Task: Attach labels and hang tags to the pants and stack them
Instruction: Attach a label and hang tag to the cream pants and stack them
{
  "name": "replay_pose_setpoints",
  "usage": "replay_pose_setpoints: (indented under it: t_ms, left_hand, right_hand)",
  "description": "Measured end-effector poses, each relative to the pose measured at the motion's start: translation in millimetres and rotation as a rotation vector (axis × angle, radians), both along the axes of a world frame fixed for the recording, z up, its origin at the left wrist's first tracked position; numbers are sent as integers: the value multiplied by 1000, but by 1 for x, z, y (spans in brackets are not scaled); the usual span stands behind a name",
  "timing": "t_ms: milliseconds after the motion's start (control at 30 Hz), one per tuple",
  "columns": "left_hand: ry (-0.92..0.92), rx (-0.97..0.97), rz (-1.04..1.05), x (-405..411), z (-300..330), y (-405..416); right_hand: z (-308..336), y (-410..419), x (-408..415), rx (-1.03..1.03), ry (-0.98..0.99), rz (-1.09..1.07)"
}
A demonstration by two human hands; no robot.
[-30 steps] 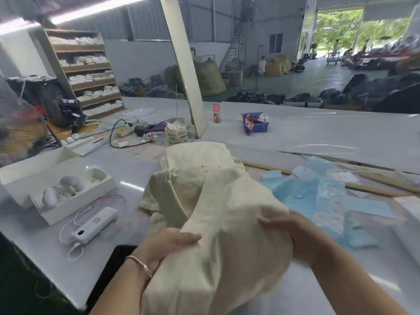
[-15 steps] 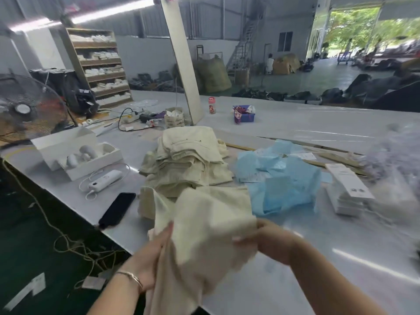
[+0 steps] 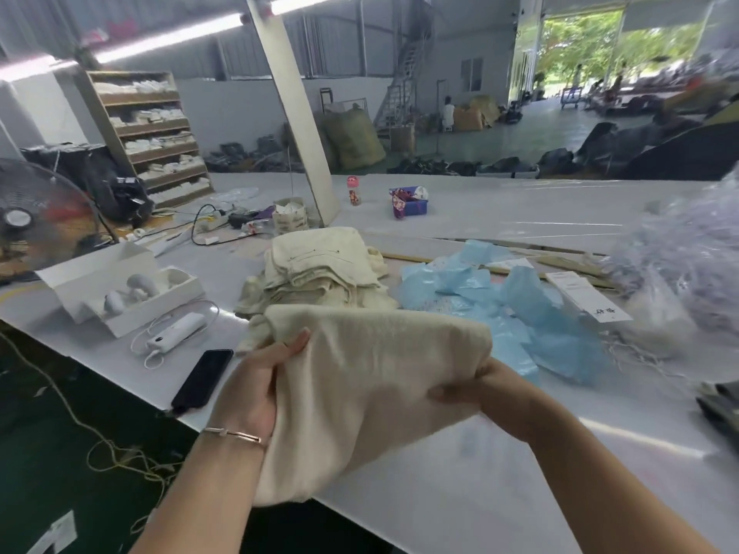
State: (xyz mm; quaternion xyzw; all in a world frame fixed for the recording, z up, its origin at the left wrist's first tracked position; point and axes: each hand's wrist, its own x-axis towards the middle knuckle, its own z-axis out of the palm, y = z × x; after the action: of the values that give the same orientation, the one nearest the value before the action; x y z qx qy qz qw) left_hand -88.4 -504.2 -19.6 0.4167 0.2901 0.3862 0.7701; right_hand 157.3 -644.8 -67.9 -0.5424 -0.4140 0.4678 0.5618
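Both hands held one pair of cream pants up above the near edge of the worktop. The left hand gripped the cloth's left side, fingers curled round its edge with the fingertips showing on top. The right hand pinched the right side, thumb in front and the other fingers hidden behind the fabric. The pants ran long from hand to hand, roughly across the view, with the loose lower part hanging past the worktop edge toward the person.

The stack of folded pants lay straight ahead, farther from the person and just beyond the held pair's top fold, slightly nearer the left hand. Blue plastic bags spread to the right of that stack, and a white hang tag lay beyond them, closer to the right hand. No tag showed on the held pair, so tagging probably came next.
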Motion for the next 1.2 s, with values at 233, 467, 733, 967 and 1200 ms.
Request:
replay_pose_setpoints:
  t_ms: [233, 467, 733, 967, 1200]
  left_hand:
    - [342, 506, 306, -19, 72, 43]
    - [864, 1252, 735, -36, 86, 39]
    - [876, 1179, -397, -10, 87, 3]
    - [672, 746, -493, 62, 80, 1]
    - [291, 491, -514, 165, 93, -53]
  right_hand:
    - [83, 16, -2, 309, -96, -237]
    - [116, 35, -40, 401, -38, -160]
    - [127, 38, -40, 357, -143, -18]
    - [105, 7, 7, 218, -254, -509]
    - [60, -66, 38, 35, -201, -786]
